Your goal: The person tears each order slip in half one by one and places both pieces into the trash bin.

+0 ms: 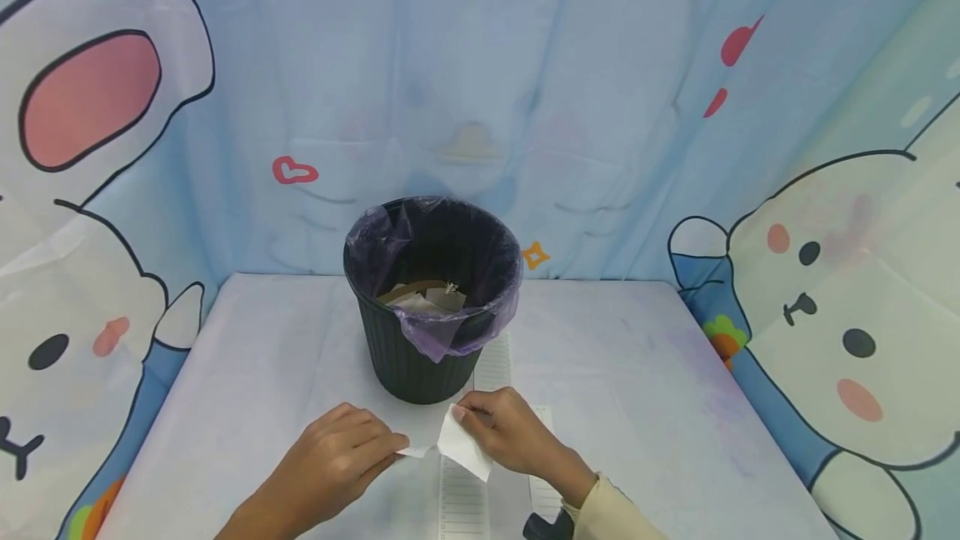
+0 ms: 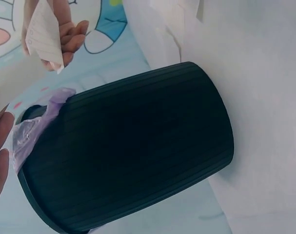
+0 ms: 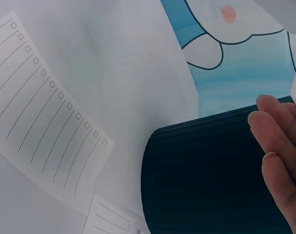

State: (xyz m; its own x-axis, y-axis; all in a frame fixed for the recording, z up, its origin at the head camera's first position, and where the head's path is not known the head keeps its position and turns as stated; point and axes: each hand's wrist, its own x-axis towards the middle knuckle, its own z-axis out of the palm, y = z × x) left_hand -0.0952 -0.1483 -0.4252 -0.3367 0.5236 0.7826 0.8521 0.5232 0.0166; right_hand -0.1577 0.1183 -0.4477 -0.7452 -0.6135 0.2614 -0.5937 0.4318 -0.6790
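Observation:
Low in the head view, my left hand (image 1: 337,458) pinches a small white scrap of paper (image 1: 415,452) between thumb and fingers. Just right of it, my right hand (image 1: 517,433) pinches a larger piece of white paper (image 1: 463,447), which hangs tilted from the fingertips. The two papers meet or nearly meet between the hands. Faint print shows on the larger paper (image 2: 45,38) in the left wrist view. Right behind the hands stands a black waste bin (image 1: 416,375) with a purple bag (image 1: 438,332) folded over its rim.
Paper scraps (image 1: 427,300) and a brown strip (image 1: 412,288) lie inside the bin. Lined paper strips with small checkboxes lie on the white table (image 1: 285,357): one strip (image 1: 463,502) under the hands, another (image 1: 493,363) beside the bin. A cartoon-print curtain (image 1: 465,65) surrounds the table.

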